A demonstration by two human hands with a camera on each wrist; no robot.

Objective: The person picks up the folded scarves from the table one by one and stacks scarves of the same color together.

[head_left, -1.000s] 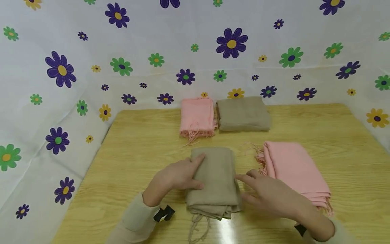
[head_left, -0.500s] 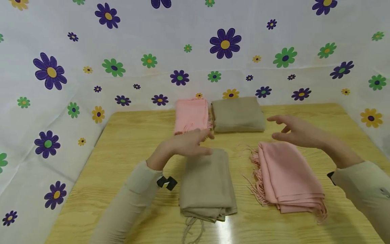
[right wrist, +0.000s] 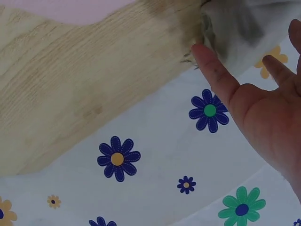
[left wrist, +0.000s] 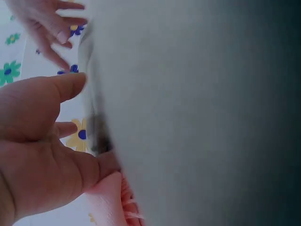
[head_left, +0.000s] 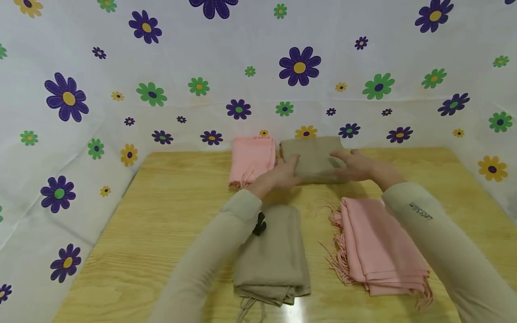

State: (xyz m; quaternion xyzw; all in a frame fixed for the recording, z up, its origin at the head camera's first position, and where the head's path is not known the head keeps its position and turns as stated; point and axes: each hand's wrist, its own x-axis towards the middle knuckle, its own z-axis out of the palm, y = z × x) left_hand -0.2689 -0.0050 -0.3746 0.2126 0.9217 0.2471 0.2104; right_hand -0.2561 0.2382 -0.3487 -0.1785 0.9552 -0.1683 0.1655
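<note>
A person in pale long sleeves reaches both bare hands toward the back edge of a yellowish wood-grain worktop (head_left: pixel 161 224). There, right of that edge's middle, lies a folded rectangle of beige fabric (head_left: pixel 312 150). Its long axis runs left to right, along the back edge, so its short ends face the worktop's left and right edges. The left hand (head_left: pixel 282 175) is at its near left corner; the right hand (head_left: pixel 355 165) is at its right end. Both hands have their fingers extended and apart, gripping nothing; whether they touch the fabric cannot be told.

Just left of the beige rectangle sits a small folded pink fringed cloth (head_left: pixel 251 157). Nearer the viewer, under the left forearm, a second folded beige cloth (head_left: pixel 274 260) stretches front to back. To its right, a larger folded pink cloth (head_left: pixel 375 242) slants, its near end toward the worktop's right edge and its fringe along the left side. A white backdrop printed with flowers (head_left: pixel 177 54) rises behind.

The left wrist view adds the left palm, turned away in the head view; a blurred pale surface fills its right side. The right wrist view shows creased folds at the beige rectangle's end, beside one outstretched fingertip.
</note>
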